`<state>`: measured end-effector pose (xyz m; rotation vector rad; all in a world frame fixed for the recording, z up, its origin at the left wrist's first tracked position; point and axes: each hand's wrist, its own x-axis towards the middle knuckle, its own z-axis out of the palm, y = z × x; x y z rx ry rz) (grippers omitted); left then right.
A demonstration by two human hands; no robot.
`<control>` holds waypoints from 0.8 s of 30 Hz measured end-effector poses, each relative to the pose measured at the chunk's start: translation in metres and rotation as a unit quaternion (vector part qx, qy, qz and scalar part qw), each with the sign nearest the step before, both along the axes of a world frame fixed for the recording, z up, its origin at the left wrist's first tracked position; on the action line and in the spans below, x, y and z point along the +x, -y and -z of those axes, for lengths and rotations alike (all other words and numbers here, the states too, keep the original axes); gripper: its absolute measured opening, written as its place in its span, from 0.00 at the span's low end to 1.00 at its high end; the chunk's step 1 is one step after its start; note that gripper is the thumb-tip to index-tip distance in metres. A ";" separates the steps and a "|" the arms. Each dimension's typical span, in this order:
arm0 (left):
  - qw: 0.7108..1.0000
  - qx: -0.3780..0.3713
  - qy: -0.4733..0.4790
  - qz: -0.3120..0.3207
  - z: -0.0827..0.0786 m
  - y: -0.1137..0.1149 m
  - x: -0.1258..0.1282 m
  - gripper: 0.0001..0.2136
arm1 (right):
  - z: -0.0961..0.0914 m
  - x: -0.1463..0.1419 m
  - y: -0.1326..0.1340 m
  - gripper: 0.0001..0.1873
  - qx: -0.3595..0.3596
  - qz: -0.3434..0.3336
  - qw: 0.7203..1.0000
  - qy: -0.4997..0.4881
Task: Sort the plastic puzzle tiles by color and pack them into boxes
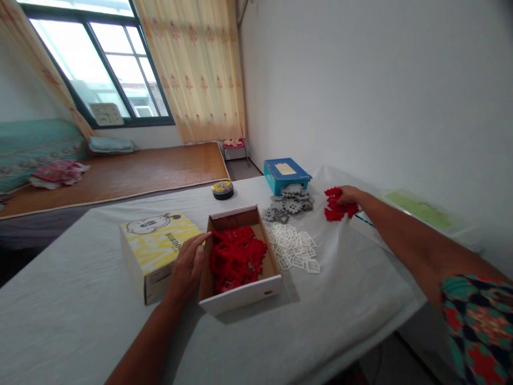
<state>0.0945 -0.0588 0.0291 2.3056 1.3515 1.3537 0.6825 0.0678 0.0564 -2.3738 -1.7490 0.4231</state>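
Observation:
A shallow open cardboard box [240, 297], white outside and brown inside, stands on the table with a heap of red openwork cut-outs [236, 259] in it. My left hand [189, 267] is at its left wall, fingers bent against the rim. Over on the right, my right hand [348, 197] is closed around some red cut-out pieces [333, 206], low above the cloth. Grey openwork cut-outs [294, 202] lie piled beyond the open box. White square lattice pieces [292, 246] are spread along its right side.
Left of my left hand is a yellow and white printed box [158, 235]. A blue box [286, 174] and a round tin [223, 190] stand at the back. A plastic container with something green [420, 208] is by the wall. White cloth [340, 310] covers the table.

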 end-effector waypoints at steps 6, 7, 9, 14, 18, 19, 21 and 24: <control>1.000 0.008 0.007 0.004 0.000 -0.001 0.003 0.18 | -0.041 -0.020 0.011 0.26 0.108 -0.034 0.992 -0.048; 1.000 0.009 0.008 0.003 0.000 -0.001 0.003 0.18 | -0.050 -0.034 0.014 0.27 0.121 -0.059 0.988 -0.076; 1.000 0.007 0.010 0.002 0.001 -0.001 0.004 0.18 | -0.068 -0.073 0.022 0.29 0.136 -0.130 0.970 -0.152; 1.000 0.003 0.005 0.007 0.000 0.002 0.006 0.18 | -0.091 -0.203 0.055 0.28 0.084 -0.321 0.889 -0.314; 1.000 0.003 0.007 0.008 -0.001 0.004 0.007 0.18 | -0.085 -0.284 0.077 0.32 0.012 -0.467 0.827 -0.312; 1.000 0.005 0.007 0.007 -0.001 0.005 0.008 0.18 | -0.082 -0.297 0.080 0.34 0.007 -0.492 0.821 -0.290; 1.000 0.010 0.006 0.009 -0.001 0.005 0.008 0.18 | -0.078 -0.313 0.082 0.37 0.018 -0.511 0.823 -0.246; 1.000 0.014 0.006 0.012 0.000 0.005 0.009 0.18 | -0.080 -0.317 0.084 0.38 0.042 -0.497 0.833 -0.240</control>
